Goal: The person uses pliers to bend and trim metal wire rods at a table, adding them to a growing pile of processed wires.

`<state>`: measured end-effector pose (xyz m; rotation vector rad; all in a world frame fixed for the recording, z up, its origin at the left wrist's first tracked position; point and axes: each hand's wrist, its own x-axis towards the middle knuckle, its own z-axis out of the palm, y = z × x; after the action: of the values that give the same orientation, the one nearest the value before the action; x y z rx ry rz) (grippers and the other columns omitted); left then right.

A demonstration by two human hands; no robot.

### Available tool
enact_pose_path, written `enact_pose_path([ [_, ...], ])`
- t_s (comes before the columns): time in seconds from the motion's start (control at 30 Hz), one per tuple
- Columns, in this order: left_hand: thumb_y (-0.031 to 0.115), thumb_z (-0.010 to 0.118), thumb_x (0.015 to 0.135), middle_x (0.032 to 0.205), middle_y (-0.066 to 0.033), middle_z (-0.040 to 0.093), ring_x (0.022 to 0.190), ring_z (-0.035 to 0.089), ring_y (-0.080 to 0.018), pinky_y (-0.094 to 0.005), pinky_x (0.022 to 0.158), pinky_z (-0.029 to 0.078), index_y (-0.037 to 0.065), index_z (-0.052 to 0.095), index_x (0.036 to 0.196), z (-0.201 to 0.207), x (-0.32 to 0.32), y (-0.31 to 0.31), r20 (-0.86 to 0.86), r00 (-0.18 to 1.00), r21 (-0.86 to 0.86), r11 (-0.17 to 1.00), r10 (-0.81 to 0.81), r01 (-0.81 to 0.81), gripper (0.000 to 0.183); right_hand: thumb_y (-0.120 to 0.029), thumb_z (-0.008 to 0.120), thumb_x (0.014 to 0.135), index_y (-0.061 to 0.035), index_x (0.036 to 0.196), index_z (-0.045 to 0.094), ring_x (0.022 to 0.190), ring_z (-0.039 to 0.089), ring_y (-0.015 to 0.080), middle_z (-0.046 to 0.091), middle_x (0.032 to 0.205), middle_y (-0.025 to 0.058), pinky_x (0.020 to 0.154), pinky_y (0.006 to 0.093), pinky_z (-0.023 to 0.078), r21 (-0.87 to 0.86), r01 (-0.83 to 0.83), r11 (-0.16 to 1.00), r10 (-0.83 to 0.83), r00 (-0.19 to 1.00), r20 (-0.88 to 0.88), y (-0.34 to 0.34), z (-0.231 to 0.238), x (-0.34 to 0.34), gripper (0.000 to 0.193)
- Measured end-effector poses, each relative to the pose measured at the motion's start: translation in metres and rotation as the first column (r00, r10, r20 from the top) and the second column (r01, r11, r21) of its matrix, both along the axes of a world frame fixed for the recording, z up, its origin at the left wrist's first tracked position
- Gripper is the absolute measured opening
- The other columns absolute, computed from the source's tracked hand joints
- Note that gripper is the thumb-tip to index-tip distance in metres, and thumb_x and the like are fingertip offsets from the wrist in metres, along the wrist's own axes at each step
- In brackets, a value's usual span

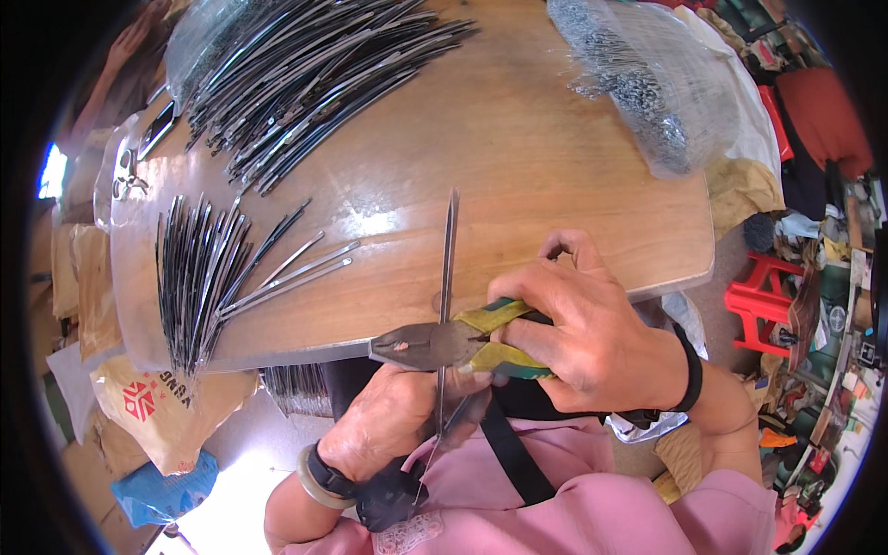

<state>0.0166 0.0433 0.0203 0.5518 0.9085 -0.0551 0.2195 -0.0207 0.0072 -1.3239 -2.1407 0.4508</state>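
My right hand (587, 338) is wrapped round the handles of combination pliers (439, 346) with yellow and green grips. Their dark jaws point left, just above my left hand (381, 416) near the table's front edge. Between the fingers of my left hand is a narrow dark metal strip (449, 254), its long end reaching away over the table. The pliers' body crosses in front of the strip, so I cannot tell whether they grip it. Part of my left fingers is hidden under the pliers.
On the wooden table (518, 157) lie a big heap of metal strips (314, 74), a smaller bundle (199, 277) at left, and a clear bag of thin wire pieces (638, 83) at far right. Scissors (128, 180) lie at the left edge. A red stool (763, 301) stands right.
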Motion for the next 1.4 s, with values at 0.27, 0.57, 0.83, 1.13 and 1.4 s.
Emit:
enact_pose_path([
  [0.27,0.015,0.057,0.095,0.057,-0.0024,0.043,0.042,0.033,-0.0092,-0.0233,0.041,0.024,-0.001,0.061,0.098,-0.019,-0.013,-0.016,0.171,0.878,-0.061,0.894,0.448,-0.444,0.016,-0.011,0.078,0.07,0.0006,0.088,0.068,0.084,0.062,0.0289,0.06,0.102,0.0153,0.07,0.0368,0.048,-0.257,0.239,0.936,-0.263,0.963,-0.064,-0.026,0.012,0.014,0.024],
  [0.57,0.005,0.053,0.097,0.063,0.0001,0.05,0.049,0.038,-0.0042,-0.0193,0.046,0.03,-0.002,0.059,0.1,-0.015,-0.01,-0.029,0.285,0.886,0.402,0.794,0.365,-0.456,0.01,-0.014,0.079,0.071,0.0037,0.092,0.068,0.088,0.063,0.0334,0.06,0.109,0.0181,0.075,0.0373,0.05,-0.441,0.036,0.897,-0.178,0.942,-0.283,-0.031,0.009,0.008,0.03],
  [0.83,0.003,0.054,0.097,0.076,0.0026,0.054,0.063,0.041,-0.0021,-0.0182,0.054,0.034,-0.001,0.06,0.104,-0.016,-0.019,-0.025,0.246,0.919,0.427,0.817,0.308,-0.388,0.01,-0.023,0.079,0.071,0.0029,0.104,0.066,0.09,0.062,0.0356,0.058,0.113,0.0183,0.077,0.04,0.051,-0.482,-0.012,0.876,-0.089,0.979,-0.186,-0.026,0.012,0.008,0.044],
  [1.13,0.005,0.057,0.095,0.065,-0.002,0.055,0.047,0.04,-0.006,-0.0205,0.042,0.029,-0.002,0.062,0.1,-0.022,-0.04,-0.013,0.313,0.798,0.23,0.774,0.515,-0.59,0.01,-0.026,0.082,0.069,0.0012,0.096,0.069,0.096,0.057,0.0345,0.057,0.117,0.0164,0.083,0.0414,0.046,-0.438,-0.055,0.897,-0.052,0.972,-0.228,-0.003,0.017,-0.005,0.04],
  [1.4,0.012,0.058,0.094,0.059,-0.0072,0.049,0.041,0.037,-0.0103,-0.0242,0.04,0.028,-0.002,0.055,0.095,-0.023,-0.054,-0.005,0.36,0.798,0.246,0.776,0.483,-0.58,0.014,-0.018,0.08,0.069,0.0005,0.096,0.068,0.093,0.059,0.0338,0.058,0.116,0.0169,0.079,0.0399,0.049,-0.425,-0.101,0.9,0.028,0.984,-0.175,0.008,0.019,-0.028,0.035],
])
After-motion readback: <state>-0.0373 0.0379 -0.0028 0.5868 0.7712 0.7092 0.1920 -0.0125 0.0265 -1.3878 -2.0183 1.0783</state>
